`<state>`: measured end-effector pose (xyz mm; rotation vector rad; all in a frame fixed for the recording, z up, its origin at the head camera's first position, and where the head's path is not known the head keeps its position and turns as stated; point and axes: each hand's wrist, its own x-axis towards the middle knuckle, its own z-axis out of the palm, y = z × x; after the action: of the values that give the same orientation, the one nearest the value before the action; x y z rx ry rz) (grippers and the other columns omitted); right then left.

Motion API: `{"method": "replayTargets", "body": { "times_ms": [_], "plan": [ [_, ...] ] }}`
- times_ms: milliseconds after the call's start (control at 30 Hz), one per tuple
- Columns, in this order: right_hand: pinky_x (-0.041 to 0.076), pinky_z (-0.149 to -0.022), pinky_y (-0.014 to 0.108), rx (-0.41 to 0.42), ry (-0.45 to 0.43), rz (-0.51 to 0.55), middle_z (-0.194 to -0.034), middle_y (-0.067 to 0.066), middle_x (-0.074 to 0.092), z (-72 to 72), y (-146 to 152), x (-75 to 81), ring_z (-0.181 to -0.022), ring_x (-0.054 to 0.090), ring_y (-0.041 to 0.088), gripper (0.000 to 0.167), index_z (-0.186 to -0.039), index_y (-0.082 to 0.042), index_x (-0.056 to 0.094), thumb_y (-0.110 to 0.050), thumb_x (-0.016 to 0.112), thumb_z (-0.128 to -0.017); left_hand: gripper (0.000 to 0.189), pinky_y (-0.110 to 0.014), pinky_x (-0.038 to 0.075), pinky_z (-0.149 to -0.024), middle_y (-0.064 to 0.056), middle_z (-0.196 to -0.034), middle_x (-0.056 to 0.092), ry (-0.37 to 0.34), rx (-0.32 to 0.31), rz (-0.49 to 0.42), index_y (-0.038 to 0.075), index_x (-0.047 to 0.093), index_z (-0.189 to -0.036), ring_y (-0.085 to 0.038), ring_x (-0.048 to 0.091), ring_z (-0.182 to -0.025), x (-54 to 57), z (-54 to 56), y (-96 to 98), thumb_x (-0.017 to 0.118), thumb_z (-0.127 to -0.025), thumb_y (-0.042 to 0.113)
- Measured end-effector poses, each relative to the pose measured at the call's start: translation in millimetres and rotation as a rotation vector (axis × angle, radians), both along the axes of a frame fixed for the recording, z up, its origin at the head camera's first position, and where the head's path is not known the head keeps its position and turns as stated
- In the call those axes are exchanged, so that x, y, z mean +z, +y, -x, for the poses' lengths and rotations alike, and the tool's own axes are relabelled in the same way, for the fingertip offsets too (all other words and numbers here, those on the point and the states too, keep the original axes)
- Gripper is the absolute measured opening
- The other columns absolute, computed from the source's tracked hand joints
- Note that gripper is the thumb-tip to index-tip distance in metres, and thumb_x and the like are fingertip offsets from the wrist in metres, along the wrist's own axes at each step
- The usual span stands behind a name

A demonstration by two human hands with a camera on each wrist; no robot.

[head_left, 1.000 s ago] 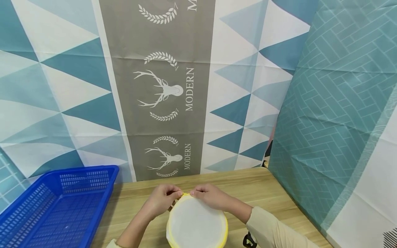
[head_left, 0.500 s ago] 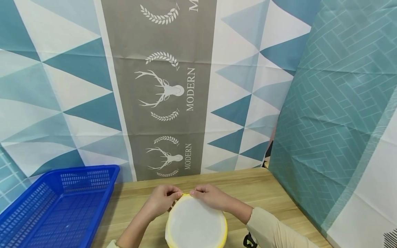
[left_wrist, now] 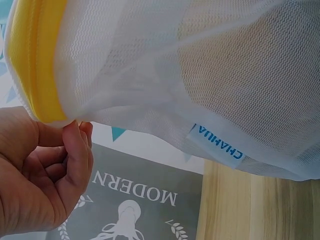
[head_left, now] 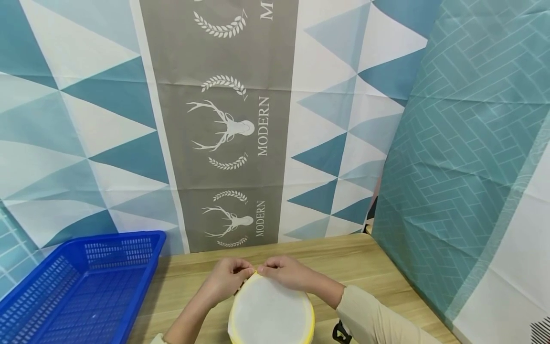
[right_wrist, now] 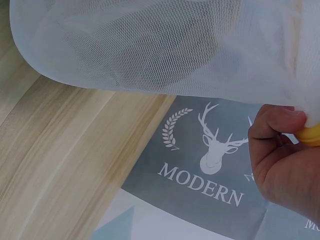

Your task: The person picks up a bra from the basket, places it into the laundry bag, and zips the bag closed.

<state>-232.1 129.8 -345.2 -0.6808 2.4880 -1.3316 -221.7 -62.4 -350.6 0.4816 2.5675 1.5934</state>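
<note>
A white mesh laundry bag (head_left: pixel 272 310) with a flat round top stands upright in front of the person, its top ringed by a yellow band (left_wrist: pixel 37 60). At the far side of this rim, the left hand (head_left: pixel 224 279) pinches the edge between thumb and fingers. Right beside it, the right hand (head_left: pixel 287 274) pinches the yellow edge, and the two hands' fingertips nearly meet. The left wrist view shows a tag (left_wrist: pixel 218 145) reading CHAHUA on the bag's side. Through the mesh in the right wrist view, a darker patch (right_wrist: pixel 145 55) shows.
A blue perforated plastic basket (head_left: pixel 92 291) stands at the left of the wooden table (head_left: pixel 339 253). A patterned cloth (head_left: pixel 232 129) hangs behind the table, and a teal one (head_left: pixel 464 157) along its right side. A small black object (head_left: pixel 341 332) shows by the right sleeve.
The right hand has slid slightly left along the rim, bringing its fingertips closer to the left hand's. The left hand stays at nearly the same spot.
</note>
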Motion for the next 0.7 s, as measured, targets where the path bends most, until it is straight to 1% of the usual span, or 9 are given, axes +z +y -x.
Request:
{"method": "replayTargets", "body": {
  "times_ms": [200, 333, 533, 700],
  "plan": [
    [0.041, -0.050, 0.021, -0.018, -0.011, 0.011, -0.068, -0.003, 0.051, -1.1, 0.1, -0.3, -0.056, 0.049, 0.009, 0.033, -0.078, -0.006, 0.061, -0.031, 0.052, -0.096, 0.015, -0.022, 0.044, -0.045, 0.000, -0.066, 0.058, -0.005, -0.002, 0.000, 0.001, 0.068, -0.091, -0.010, 0.051, -0.055, 0.1, -0.8, 1.0, 0.057, -0.092, 0.011],
    [0.042, -0.050, 0.021, -0.023, -0.021, 0.014, -0.068, -0.003, 0.052, -1.6, 1.0, 0.4, -0.056, 0.049, 0.009, 0.032, -0.078, -0.005, 0.062, -0.030, 0.052, -0.096, 0.016, -0.023, 0.044, -0.046, -0.001, -0.066, 0.058, -0.005, -0.001, -0.002, 0.001, 0.068, -0.091, -0.010, 0.051, -0.055, -0.9, -0.5, 1.4, 0.057, -0.092, 0.012],
    [0.044, -0.051, 0.021, -0.026, -0.031, 0.020, -0.071, -0.003, 0.055, -1.7, 2.7, 0.6, -0.057, 0.051, 0.008, 0.031, -0.082, -0.006, 0.065, -0.030, 0.052, -0.096, 0.016, -0.022, 0.042, -0.044, 0.000, -0.064, 0.058, 0.015, -0.007, -0.002, 0.001, 0.069, -0.091, -0.008, 0.048, -0.050, -2.7, 1.0, 1.1, 0.057, -0.092, 0.012],
    [0.043, -0.050, 0.021, -0.029, -0.031, 0.020, -0.069, -0.003, 0.054, -2.0, 3.3, 0.3, -0.056, 0.051, 0.009, 0.032, -0.080, -0.005, 0.063, -0.030, 0.051, -0.096, 0.016, -0.023, 0.043, -0.044, -0.001, -0.064, 0.058, 0.022, 0.001, -0.011, 0.001, 0.068, -0.091, -0.009, 0.048, -0.051, -4.3, 1.6, 0.7, 0.058, -0.092, 0.012]
  ]
}}
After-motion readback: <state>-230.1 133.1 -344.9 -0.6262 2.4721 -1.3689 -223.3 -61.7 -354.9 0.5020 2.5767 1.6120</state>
